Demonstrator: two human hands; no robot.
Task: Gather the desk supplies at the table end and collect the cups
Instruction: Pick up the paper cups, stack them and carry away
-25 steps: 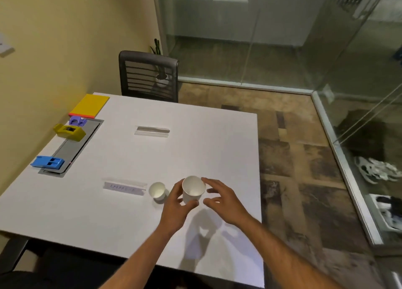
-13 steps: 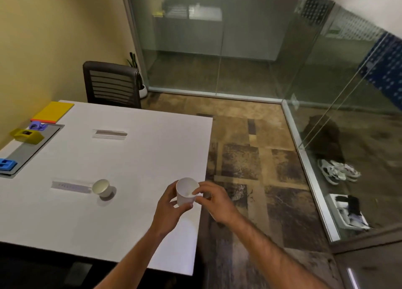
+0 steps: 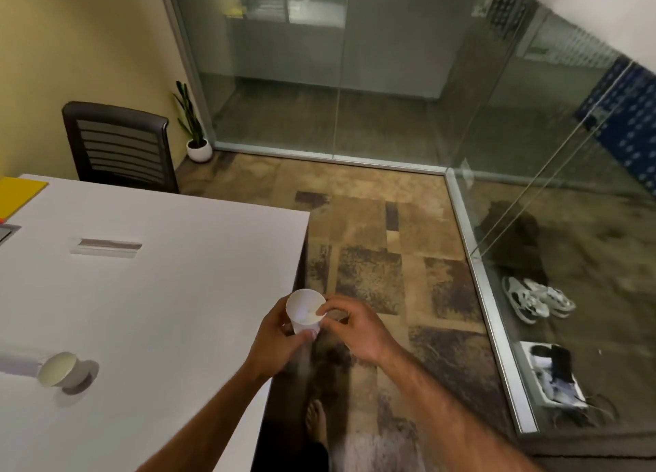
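At the far left edge a yellow pad [image 3: 19, 196] is lying on the white table [image 3: 159, 294], and the other coloured desk supplies that were showing beside it 1 second ago are now sliding out of view as the head is turning right. A flat grey strip [image 3: 105, 248] is sitting further in on the table. Near the left edge, 1 paper cup [image 3: 62, 368] is lying tipped on its side, well apart from the hands and not yet collected.

The main change: the second cup [image 3: 304, 310], which was standing on the table 1 second ago, is now being held in the air over the table's right edge. The left hand [image 3: 275, 344] is wrapping its fingers and thumb round the cup's lower wall, while the right hand [image 3: 355, 326] is pinching the cup's rim between thumb and fingertip. I judge that 1 cup is in hand and the tipped one is remaining.

Around them, a black chair [image 3: 120, 147] is standing at the table's far end, with a potted plant [image 3: 197, 134] by the glass wall. On the floor to the right, sneakers [image 3: 537, 299] are lying behind the glass. A bare foot [image 3: 316, 422] is showing beside the table's near edge. Nothing is blocking the reach back to the tipped cup.
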